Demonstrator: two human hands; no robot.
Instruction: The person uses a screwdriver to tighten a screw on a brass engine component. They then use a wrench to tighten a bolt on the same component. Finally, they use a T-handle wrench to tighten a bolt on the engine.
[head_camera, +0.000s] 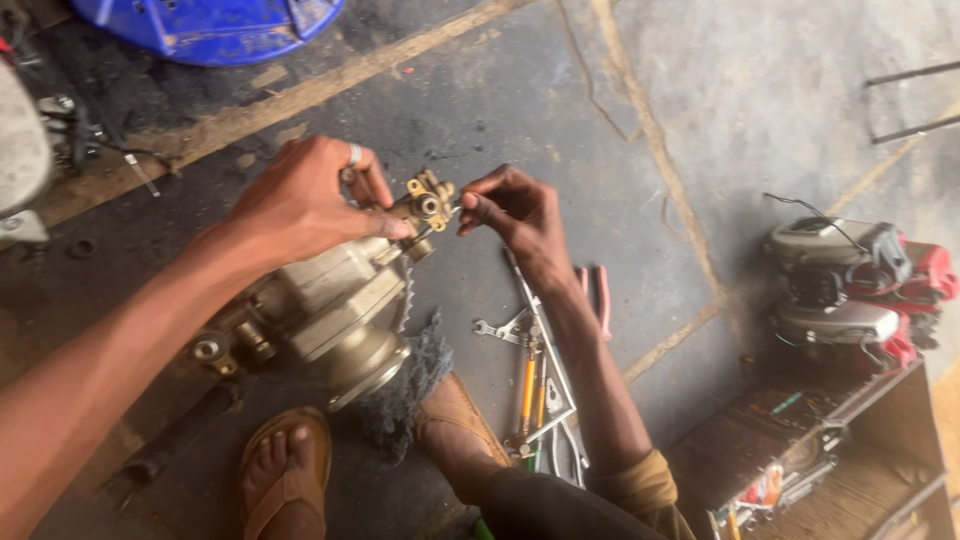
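Note:
My left hand (305, 200), a ring on one finger, grips a small brass-coloured carburettor (428, 208) at the top of a grimy metal engine block (335, 310) that stands on the concrete floor. My right hand (515, 215) pinches something thin, too small to make out, right against the carburettor's right side. A grey rag (415, 370) lies against the block's lower right. My sandalled feet (285, 470) rest just below the block.
Several wrenches and screwdrivers (535, 380) lie on the floor under my right forearm. A red and grey engine unit (850, 290) and an open toolbox (800, 450) sit at the right. A blue plastic object (210, 25) is at the top left, with machine parts (30, 150) at the left edge.

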